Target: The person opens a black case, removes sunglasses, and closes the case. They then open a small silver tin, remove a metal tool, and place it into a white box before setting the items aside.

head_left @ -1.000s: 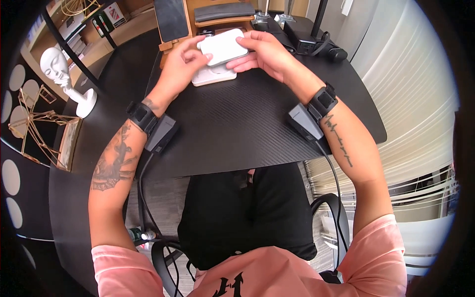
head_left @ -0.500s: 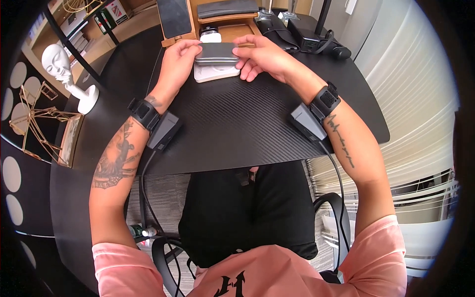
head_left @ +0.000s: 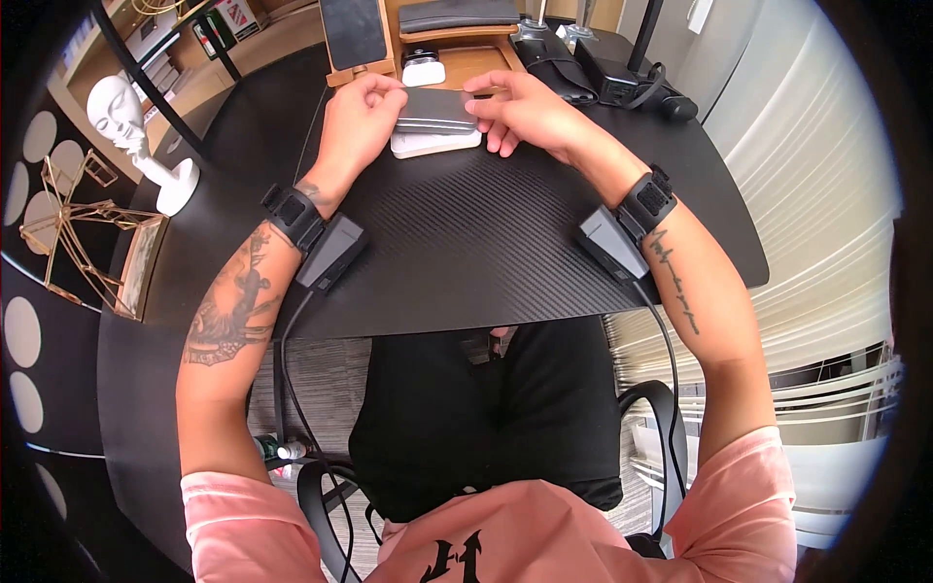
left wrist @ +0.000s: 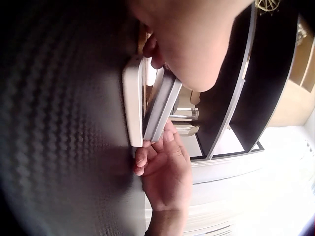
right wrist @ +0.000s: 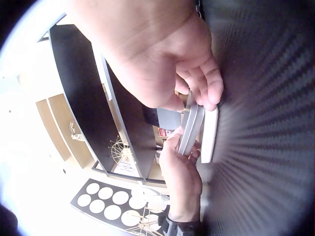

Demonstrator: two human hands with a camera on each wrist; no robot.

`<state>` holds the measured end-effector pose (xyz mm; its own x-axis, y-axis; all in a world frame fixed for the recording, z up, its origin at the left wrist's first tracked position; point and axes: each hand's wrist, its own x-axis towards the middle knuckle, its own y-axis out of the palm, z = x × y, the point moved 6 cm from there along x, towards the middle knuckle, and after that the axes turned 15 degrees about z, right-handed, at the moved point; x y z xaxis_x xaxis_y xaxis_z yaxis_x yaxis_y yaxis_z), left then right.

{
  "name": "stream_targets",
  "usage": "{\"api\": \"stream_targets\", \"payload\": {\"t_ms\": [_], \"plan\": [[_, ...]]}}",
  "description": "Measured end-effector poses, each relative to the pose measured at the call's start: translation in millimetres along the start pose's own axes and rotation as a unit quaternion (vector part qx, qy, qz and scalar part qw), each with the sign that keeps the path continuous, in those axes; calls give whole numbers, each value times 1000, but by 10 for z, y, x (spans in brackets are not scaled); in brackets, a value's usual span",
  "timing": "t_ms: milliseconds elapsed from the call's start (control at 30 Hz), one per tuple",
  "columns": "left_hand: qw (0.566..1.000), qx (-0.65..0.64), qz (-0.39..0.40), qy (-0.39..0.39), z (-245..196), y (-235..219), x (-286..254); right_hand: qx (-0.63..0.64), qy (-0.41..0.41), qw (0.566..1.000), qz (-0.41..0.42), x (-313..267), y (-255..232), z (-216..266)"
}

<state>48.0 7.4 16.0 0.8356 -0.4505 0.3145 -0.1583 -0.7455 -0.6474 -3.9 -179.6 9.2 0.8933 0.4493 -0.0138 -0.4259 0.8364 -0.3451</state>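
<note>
A flat grey rectangular case (head_left: 434,105) with a two-layered edge is held between both hands at the far side of the black desk (head_left: 466,233). My left hand (head_left: 360,124) pinches its left end with thumb and fingers. At its right end, my right hand (head_left: 533,115) grips with thumb and index finger, the other fingers hanging lower. Under the case, a white flat piece with rounded corners (head_left: 437,146) lies on the desk. In the left wrist view the grey case (left wrist: 162,110) leans at an angle over the white piece (left wrist: 133,105).
Behind the hands stand a wooden organizer (head_left: 486,60) bearing a dark pouch (head_left: 457,15), a black slab on a wooden stand (head_left: 356,34), and a small white item with a dark top (head_left: 424,70). Black devices (head_left: 627,78) lie back right. A white face sculpture (head_left: 119,112) stands left.
The held case showed a white face one second ago; it has been turned so its grey face shows. It now sits lower over the white piece.
</note>
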Motion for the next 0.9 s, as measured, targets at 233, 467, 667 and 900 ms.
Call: {"api": "stream_targets", "payload": {"t_ms": [233, 467, 667, 900], "plan": [[997, 68, 16, -14, -38, 30, -26, -51, 8, 999, 15, 23, 1, -53], [998, 62, 25, -12, -34, 43, -6, -72, 26, 997, -24, -22, -9, 35], [998, 28, 41, 44, -33, 102, 11, -5, 5, 1000, -6, 26, -17, -64], [999, 17, 21, 20, -40, 87, -8, 21, 11, 1000, -10, 12, -15, -19]]}}
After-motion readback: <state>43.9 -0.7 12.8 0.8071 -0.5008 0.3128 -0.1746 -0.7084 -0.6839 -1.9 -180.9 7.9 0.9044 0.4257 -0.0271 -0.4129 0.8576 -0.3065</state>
